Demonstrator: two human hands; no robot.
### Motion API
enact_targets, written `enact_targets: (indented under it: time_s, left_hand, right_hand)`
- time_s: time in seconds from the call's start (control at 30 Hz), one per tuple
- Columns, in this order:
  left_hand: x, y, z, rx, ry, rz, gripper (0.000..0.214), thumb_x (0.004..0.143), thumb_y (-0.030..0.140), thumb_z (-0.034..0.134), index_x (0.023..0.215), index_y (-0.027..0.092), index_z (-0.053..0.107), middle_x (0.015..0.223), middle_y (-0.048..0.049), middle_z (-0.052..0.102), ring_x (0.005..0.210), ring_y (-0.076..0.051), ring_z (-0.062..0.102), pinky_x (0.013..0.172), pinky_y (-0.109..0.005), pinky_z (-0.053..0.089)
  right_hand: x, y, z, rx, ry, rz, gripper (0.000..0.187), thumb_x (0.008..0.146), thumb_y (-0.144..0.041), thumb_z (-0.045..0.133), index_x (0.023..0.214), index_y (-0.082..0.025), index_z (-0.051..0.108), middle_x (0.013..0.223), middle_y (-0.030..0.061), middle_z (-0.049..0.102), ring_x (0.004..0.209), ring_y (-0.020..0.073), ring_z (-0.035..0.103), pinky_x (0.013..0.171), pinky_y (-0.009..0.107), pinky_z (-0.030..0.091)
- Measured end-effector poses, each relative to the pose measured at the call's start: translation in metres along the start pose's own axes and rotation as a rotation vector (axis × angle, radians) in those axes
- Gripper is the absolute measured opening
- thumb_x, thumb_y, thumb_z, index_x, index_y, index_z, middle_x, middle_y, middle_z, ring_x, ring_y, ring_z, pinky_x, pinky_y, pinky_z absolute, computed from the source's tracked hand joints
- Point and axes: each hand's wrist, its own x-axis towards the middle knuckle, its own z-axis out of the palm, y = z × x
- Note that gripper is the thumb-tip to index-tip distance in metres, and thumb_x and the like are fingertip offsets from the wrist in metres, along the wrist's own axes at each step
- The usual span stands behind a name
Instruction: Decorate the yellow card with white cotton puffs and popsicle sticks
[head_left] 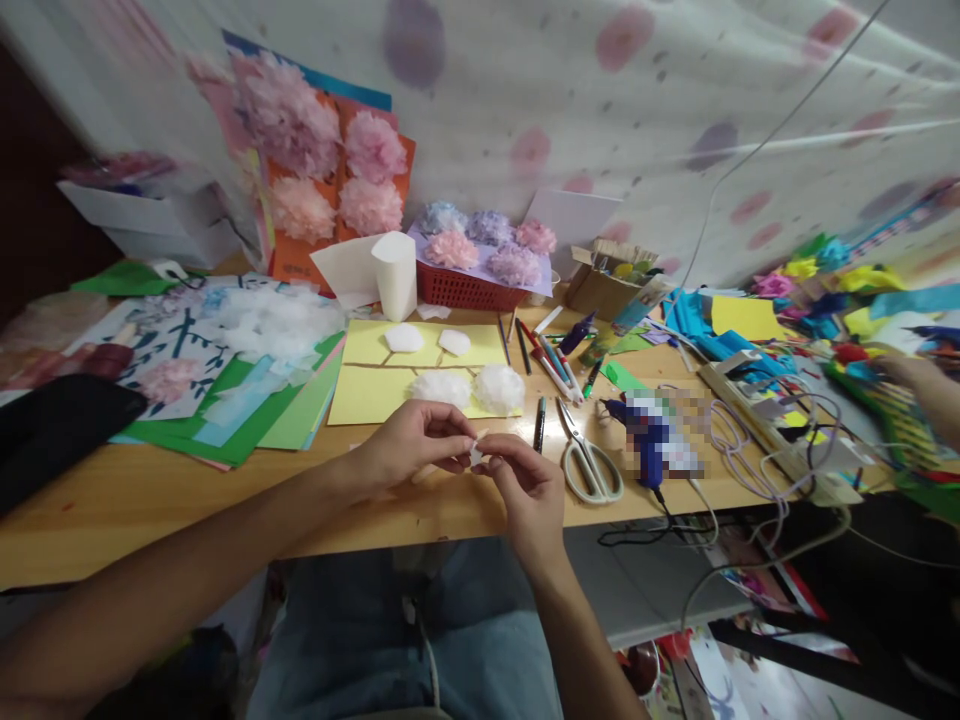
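Note:
Between both hands is a small white piece, seemingly of paper [476,457], pinched by the fingertips over the table's front part. My left hand [420,440] closes on its left side, and my right hand [529,478] grips the right; most of the piece is hidden by fingers. Just beyond lies a yellow sheet [367,395] bearing two white fluffy paper flowers [500,390]. Behind it, another yellow sheet [360,340] carries two flat white paper shapes [405,338] on drawn stems. Right of my right hand are a black pen [540,424] and white-handled scissors [592,470].
A blue glue gun [649,445], partly blurred, lies right of the scissors, near cables and a power strip [757,410]. Pens, a red basket [469,287] and a white paper roll [394,277] stand behind. White tissue [270,320] lies left. Another person's hand [911,375] is far right.

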Motion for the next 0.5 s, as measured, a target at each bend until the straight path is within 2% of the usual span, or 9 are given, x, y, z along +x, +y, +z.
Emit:
enact_targets:
  time_s: [0.1,0.17,0.23,0.3,0.37,0.5]
  left_hand:
    - [-0.003,0.001,0.001,0.209,-0.021,0.078,0.017,0.076,0.030,0.074,0.083,0.015,0.069,0.074,-0.0010,0.069,0.071,-0.012,0.064,0.073,-0.027,0.053]
    - [-0.006,0.004,0.003,0.340,-0.062,0.121,0.014,0.078,0.028,0.071,0.084,0.016,0.069,0.078,-0.0012,0.070,0.073,-0.013,0.064,0.071,-0.026,0.051]
    - [-0.008,0.006,0.004,0.401,-0.101,0.140,0.013,0.079,0.028,0.070,0.083,0.017,0.067,0.081,-0.0012,0.070,0.076,-0.014,0.065,0.071,-0.026,0.051]
    - [-0.008,0.007,0.004,0.397,-0.109,0.140,0.015,0.080,0.029,0.070,0.086,0.017,0.064,0.080,-0.0008,0.069,0.076,-0.015,0.066,0.070,-0.027,0.052]
    - [-0.008,0.006,0.002,0.331,-0.063,0.125,0.021,0.080,0.033,0.070,0.093,0.018,0.063,0.078,-0.0004,0.068,0.074,-0.015,0.066,0.069,-0.028,0.054]
    - [-0.016,0.002,0.002,0.146,0.117,0.060,0.038,0.080,0.047,0.071,0.102,0.017,0.064,0.084,-0.0023,0.067,0.079,-0.016,0.066,0.067,-0.029,0.058]
  right_hand:
    - [-0.001,-0.005,-0.007,-0.036,-0.008,0.116,0.012,0.083,-0.032,0.071,0.090,-0.023,0.074,0.090,0.0031,0.072,0.083,0.0173,0.066,0.071,0.028,0.056]
    - [-0.001,-0.010,-0.012,-0.094,-0.071,0.188,0.016,0.080,-0.034,0.076,0.088,-0.021,0.074,0.086,0.0029,0.072,0.079,0.0165,0.067,0.069,0.026,0.055]
    - [-0.001,-0.013,-0.015,-0.136,-0.131,0.243,0.016,0.077,-0.033,0.078,0.084,-0.020,0.074,0.081,0.0027,0.072,0.075,0.0155,0.066,0.066,0.025,0.053]
    - [0.000,-0.015,-0.015,-0.143,-0.135,0.264,0.015,0.075,-0.032,0.078,0.079,-0.019,0.073,0.077,0.0020,0.071,0.070,0.0141,0.065,0.064,0.024,0.051]
    - [0.001,-0.014,-0.010,-0.093,-0.063,0.235,0.014,0.074,-0.031,0.079,0.077,-0.019,0.072,0.074,0.0009,0.070,0.067,0.0129,0.062,0.063,0.024,0.050]
    - [0.001,-0.008,0.008,0.091,0.169,0.135,0.017,0.073,-0.030,0.081,0.082,-0.020,0.071,0.072,-0.0012,0.068,0.065,0.0119,0.060,0.061,0.024,0.050]
